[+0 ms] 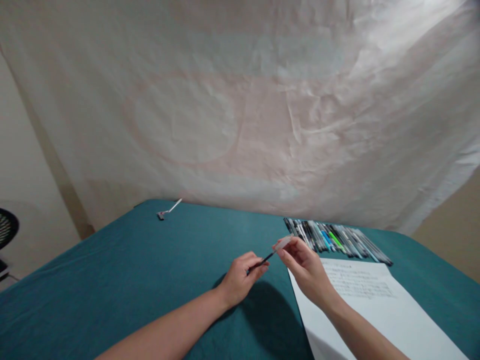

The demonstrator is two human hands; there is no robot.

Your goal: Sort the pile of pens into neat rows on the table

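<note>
My left hand (240, 277) is closed around a thin dark pen (267, 258), which slants up to the right. My right hand (305, 265) pinches a pale, translucent piece (284, 242) at the pen's upper end. Whether that piece is a cap or a bit of wrap is too blurred to tell. Both hands are held above the green cloth, close together. Under my right wrist lies a large white sheet of paper (360, 310) with lines of handwriting on its upper part.
A row of pens (326, 236), mostly dark and clear with blue and bright green ones, lies behind the paper. A small white-handled item (170, 209) rests at the far left of the green cloth (123, 270). A pale sheet (225, 100) hangs behind; a black fan (6, 227) shows at left.
</note>
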